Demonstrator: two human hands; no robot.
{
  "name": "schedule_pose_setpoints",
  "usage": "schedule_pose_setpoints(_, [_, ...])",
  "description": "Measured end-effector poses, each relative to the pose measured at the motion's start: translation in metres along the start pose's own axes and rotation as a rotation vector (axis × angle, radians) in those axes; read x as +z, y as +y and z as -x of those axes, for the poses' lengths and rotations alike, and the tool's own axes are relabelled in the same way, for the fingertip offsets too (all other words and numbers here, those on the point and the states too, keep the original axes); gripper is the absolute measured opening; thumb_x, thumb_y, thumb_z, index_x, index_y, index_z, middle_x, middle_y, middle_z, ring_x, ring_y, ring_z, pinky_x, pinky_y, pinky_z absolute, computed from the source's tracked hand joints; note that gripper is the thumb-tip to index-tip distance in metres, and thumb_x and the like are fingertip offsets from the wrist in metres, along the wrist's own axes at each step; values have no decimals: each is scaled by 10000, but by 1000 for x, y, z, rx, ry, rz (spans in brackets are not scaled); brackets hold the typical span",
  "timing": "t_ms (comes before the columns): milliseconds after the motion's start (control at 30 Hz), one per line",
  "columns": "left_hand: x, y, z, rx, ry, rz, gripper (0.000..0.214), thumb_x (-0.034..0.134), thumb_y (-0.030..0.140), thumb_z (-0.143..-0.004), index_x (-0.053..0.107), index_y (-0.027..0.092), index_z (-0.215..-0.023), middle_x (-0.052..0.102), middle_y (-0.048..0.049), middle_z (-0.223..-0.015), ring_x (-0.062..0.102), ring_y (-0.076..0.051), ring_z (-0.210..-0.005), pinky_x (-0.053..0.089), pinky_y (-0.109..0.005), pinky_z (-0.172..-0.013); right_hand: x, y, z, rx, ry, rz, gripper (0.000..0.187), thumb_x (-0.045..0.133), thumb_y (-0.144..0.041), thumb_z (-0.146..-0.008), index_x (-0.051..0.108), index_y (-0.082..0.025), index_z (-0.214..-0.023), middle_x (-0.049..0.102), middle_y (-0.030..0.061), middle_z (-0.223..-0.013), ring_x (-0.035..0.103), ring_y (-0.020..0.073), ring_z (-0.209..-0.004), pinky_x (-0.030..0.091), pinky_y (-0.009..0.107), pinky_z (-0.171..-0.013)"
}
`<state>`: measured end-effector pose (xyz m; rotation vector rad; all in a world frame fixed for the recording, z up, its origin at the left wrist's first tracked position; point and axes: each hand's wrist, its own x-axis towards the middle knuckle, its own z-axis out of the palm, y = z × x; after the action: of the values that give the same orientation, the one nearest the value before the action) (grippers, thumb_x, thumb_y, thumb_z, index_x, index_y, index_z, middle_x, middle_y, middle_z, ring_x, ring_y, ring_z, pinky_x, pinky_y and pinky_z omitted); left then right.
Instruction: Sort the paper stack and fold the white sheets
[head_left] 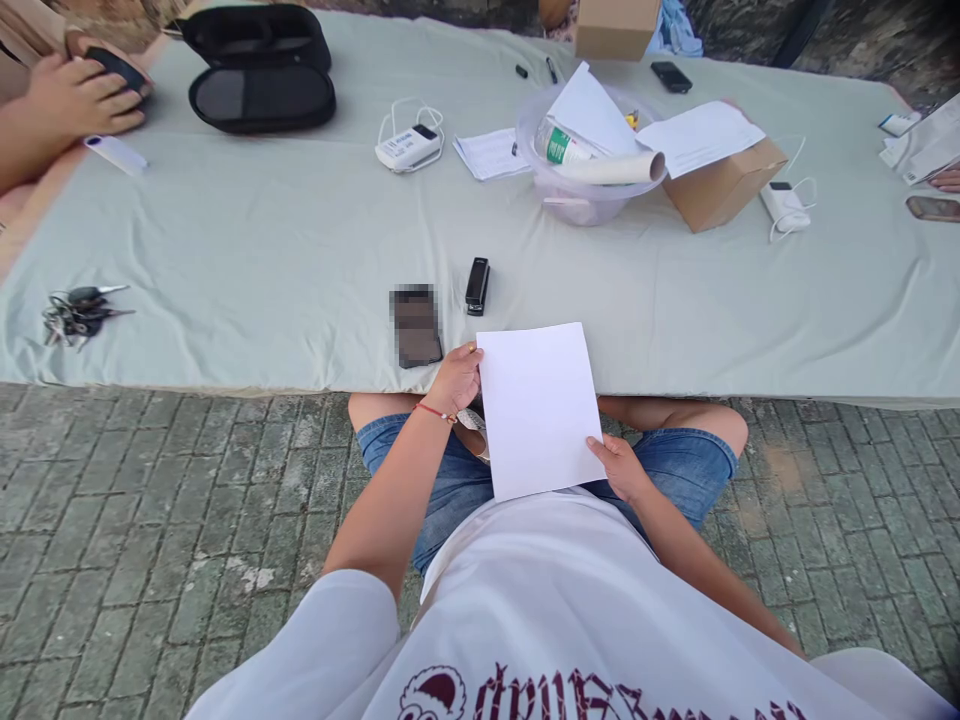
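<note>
A blank white sheet of paper [538,410] is held between my two hands, partly over my lap and partly over the table's front edge. My left hand [459,380] pinches its upper left corner, thumb on top. Lower on the right edge, my right hand [616,465] grips the sheet with the thumb above and the other fingers mostly hidden beneath. Just beyond the paper lies a black stapler [477,286]. A dark, blurred-out phone-like rectangle [417,328] rests on the cloth near my left hand.
On the cloth-covered table [262,270] are keys [81,314], an open black case [262,95], a white corded device [409,148], a plastic basin [585,205] holding papers and a roll, and a cardboard box [724,185]. Another person's hands [86,95] rest at the far left.
</note>
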<state>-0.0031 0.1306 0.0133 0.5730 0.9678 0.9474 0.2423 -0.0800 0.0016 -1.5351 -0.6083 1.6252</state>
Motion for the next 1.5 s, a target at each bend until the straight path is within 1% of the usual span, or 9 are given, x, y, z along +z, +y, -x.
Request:
schedule_pose_setpoints(233, [-2,-6,-5,47,82,15,122,635,136,-757,626,162,-876,690,-42,-811,673,-171,-939,527,-293,-895,-2,-3,-1,-67,55,155,475,618,-598,-792,715,-189,-1012,741,60,-968,673,253,-857,514,391,-815])
schedule_pose_setpoints(400, [-1,-6,0,93,42,8,154,650,214,-786,617,183,-934,701,-46,-902,647,-182,-1026,510,-309,-931,1,-6,0,-129,84,241,483,580,-589,-819,701,-197,-1073,733,53,-971,650,262,-894,508,397,-832])
schedule_pose_setpoints(533, [0,-8,3,108,-33,-8,270,695,237,-744,599,184,-991,705,-56,-974,633,-204,-1064,490,-353,-957,4,-8,2,-169,93,299,493,546,-579,-842,684,-202,-1128,725,49,-1003,637,266,-930,500,397,-854])
schedule_pose_setpoints(767, [-2,-9,5,129,-53,-57,224,677,235,-716,622,158,-918,713,-63,-927,642,-225,-1032,491,-365,-926,1,-15,2,-169,116,379,443,576,-575,-811,721,-209,-1014,732,43,-909,634,288,-904,506,399,-838])
schedule_pose_setpoints(967, [-6,-10,4,113,-95,-44,299,702,268,-710,639,154,-979,717,-87,-988,640,-235,-1039,496,-362,-914,3,-14,3,-168,111,349,426,567,-554,-823,713,-206,-1021,724,41,-937,632,277,-905,499,400,-848])
schedule_pose_setpoints(1067, [-4,-8,5,126,-92,-41,283,695,279,-719,639,165,-972,712,-73,-993,634,-224,-1038,500,-348,-907,4,-13,3,-167,113,335,418,583,-548,-813,717,-209,-1017,725,44,-954,628,287,-934,499,399,-846])
schedule_pose_setpoints(1300, [0,-11,6,167,-43,-51,157,674,311,-766,591,188,-819,666,-16,-844,639,-174,-917,505,-310,-866,4,-11,4,-120,119,255,407,627,-554,-782,726,-211,-978,736,37,-914,636,302,-954,512,406,-832])
schedule_pose_setpoints(1400, [-3,-14,4,163,-17,-45,164,679,300,-758,554,193,-755,619,11,-753,625,-145,-818,507,-281,-808,6,-14,4,-96,92,124,424,643,-548,-787,705,-208,-1033,734,45,-991,645,291,-981,509,404,-860])
schedule_pose_setpoints(1500, [-4,-14,4,168,-11,-50,155,671,281,-751,544,193,-737,596,16,-735,600,-127,-772,499,-259,-779,7,-18,4,-47,33,-55,452,682,-528,-773,683,-208,-1093,729,62,-1046,659,280,-990,509,406,-876])
